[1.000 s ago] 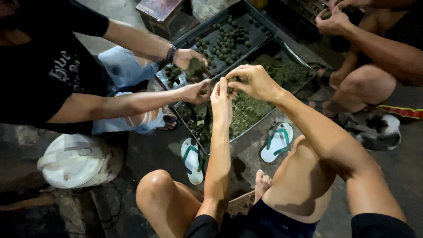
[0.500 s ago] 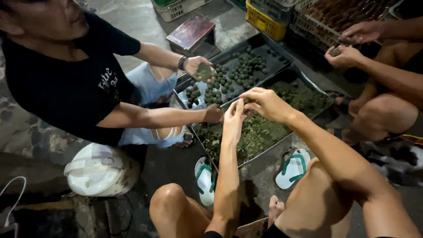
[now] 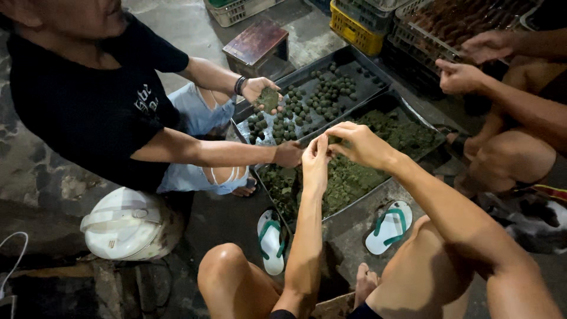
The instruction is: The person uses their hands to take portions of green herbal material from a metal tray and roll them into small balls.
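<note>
my left hand and right hand: fingertips pinched together on a small green lump, over the near tray of green paste. far tray: rolled green balls.

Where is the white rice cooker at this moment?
In the head view, the rice cooker sits on the ground at lower left, beside the person in the black shirt and left of the sandals.

place: outdoor food-prep yard | signs: concrete floor | trays of green balls | stacked crates
</note>
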